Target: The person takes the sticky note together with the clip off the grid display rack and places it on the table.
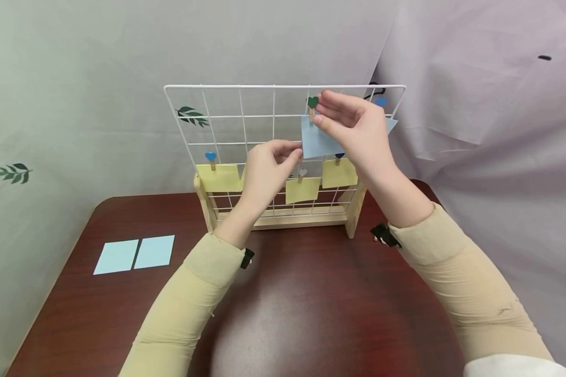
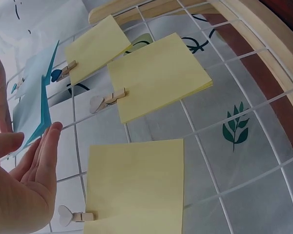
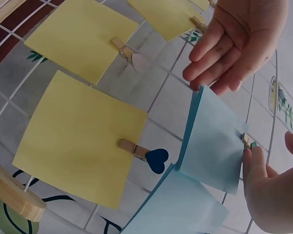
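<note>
Head view: what's on the white rack (image 1: pixel 259 86)?

"Yellow notes (image 1: pixel 303 189), and a blue note (image 1: pixel 318 139) in a green-heart clip (image 1: pixel 313 102). Left hand (image 1: pixel 269 170) touches it, right hand (image 1: pixel 363 128) is beside the clip, both loose."

"What's blocked?"

"Other blue note (image 1: pixel 391 124), partly."

I can't tell home from office here; it looks like a screened-off work corner, pale leaf-printed cloth (image 1: pixel 99 146) hanging in creases beyond the far edge of a glossy red-brown tabletop (image 1: pixel 287 293).
</note>
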The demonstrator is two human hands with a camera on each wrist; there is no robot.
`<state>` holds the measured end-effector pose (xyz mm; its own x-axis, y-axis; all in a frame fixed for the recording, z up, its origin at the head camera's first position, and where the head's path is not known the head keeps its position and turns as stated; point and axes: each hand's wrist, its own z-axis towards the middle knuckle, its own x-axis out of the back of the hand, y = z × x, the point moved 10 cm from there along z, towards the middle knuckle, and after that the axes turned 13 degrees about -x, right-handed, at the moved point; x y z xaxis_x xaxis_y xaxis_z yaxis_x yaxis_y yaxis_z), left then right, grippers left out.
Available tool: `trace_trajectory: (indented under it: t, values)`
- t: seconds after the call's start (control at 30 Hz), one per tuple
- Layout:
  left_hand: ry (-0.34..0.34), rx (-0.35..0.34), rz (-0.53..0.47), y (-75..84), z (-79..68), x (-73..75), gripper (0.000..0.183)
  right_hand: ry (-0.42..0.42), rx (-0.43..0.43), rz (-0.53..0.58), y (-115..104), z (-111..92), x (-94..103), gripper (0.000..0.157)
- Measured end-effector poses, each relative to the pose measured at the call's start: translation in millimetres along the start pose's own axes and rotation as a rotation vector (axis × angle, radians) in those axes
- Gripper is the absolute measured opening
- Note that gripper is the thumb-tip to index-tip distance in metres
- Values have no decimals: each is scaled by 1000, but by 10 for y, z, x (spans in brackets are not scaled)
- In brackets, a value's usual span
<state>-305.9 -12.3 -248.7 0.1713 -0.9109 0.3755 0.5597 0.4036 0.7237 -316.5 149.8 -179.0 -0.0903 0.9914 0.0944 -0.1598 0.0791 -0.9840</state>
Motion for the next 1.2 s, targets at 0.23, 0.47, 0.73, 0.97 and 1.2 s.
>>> trace_trajectory:
  t: [0.23,0.47,0.73,0.97,1.2]
  values:
    - [34,-11,-37,-18,3,9,23,7,-27,-11,-3,23,-9,45]
    - [86,-34,-61,35,22,47,26,2,-28,-35,-13,22,-23,43]
    - [93,-43,17,128,65,90,22,2,-25,-32,-12,26,-25,43]
    - [98,-9,1,73,0,68,25,-1,-23,-15,-8,36,-28,42]
    - [117,-70,-3,103,-36,79,24,-1,-25,-15,-3,23,-46,41]
